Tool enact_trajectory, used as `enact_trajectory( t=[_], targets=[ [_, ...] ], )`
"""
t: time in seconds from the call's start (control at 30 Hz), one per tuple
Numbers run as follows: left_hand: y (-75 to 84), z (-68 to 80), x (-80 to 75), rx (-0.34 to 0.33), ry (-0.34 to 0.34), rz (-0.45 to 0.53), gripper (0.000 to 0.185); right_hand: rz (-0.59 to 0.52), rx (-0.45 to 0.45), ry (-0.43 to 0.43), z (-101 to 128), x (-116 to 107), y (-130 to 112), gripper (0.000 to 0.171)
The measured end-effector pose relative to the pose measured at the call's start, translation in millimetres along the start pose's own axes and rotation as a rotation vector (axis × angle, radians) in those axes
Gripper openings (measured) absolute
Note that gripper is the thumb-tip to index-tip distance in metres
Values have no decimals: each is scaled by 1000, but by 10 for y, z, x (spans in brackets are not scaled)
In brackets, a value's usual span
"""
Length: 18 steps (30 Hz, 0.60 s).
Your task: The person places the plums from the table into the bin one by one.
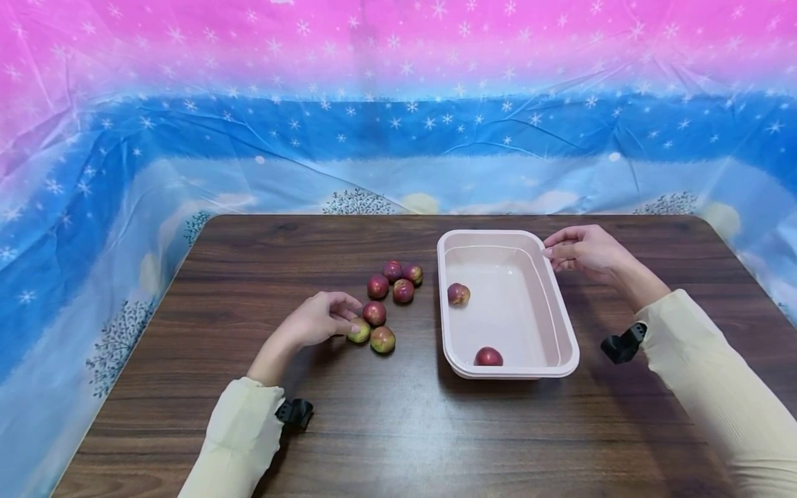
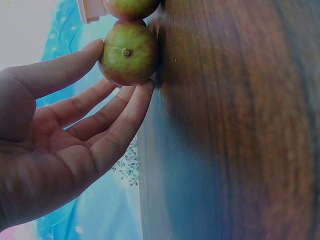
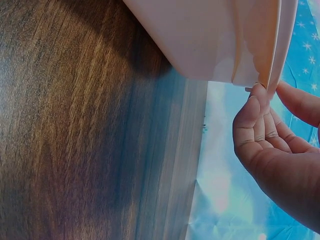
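A greenish-red fruit (image 1: pixel 359 330) lay on the wooden table (image 1: pixel 386 429) at the near edge of a loose cluster of six, pinched between the thumb and fingertips (image 2: pixel 142 92) of the left hand (image 1: pixel 317 319). Just right of the cluster stood a pale pink tub (image 1: pixel 563 325) holding two more fruits (image 1: pixel 458 293). The right hand (image 1: pixel 582 249) pinched the tub's far right rim between thumb and fingers.

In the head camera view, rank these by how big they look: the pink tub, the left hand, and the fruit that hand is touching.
1. Pink tub, by far the largest.
2. Left hand, which pinches the fruit with its fingertips.
3. Greenish fruit, smallest.
All three lie at a similar distance on the table, so the order looks reliable.
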<state>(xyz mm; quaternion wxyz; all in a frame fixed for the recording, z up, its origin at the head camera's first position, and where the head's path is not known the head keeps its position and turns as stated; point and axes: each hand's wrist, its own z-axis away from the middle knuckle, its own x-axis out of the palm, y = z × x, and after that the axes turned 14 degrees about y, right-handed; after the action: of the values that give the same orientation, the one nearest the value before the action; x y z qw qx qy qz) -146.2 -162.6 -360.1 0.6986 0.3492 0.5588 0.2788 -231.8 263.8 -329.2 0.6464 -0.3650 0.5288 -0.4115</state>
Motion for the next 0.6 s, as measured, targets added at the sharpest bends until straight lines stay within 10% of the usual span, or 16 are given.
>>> enact_trajectory(
  t=[0.6],
  targets=[
    [8,7,-90,1,-1,-10,33,-12,18,-9,-2,-4,-10,35]
  ],
)
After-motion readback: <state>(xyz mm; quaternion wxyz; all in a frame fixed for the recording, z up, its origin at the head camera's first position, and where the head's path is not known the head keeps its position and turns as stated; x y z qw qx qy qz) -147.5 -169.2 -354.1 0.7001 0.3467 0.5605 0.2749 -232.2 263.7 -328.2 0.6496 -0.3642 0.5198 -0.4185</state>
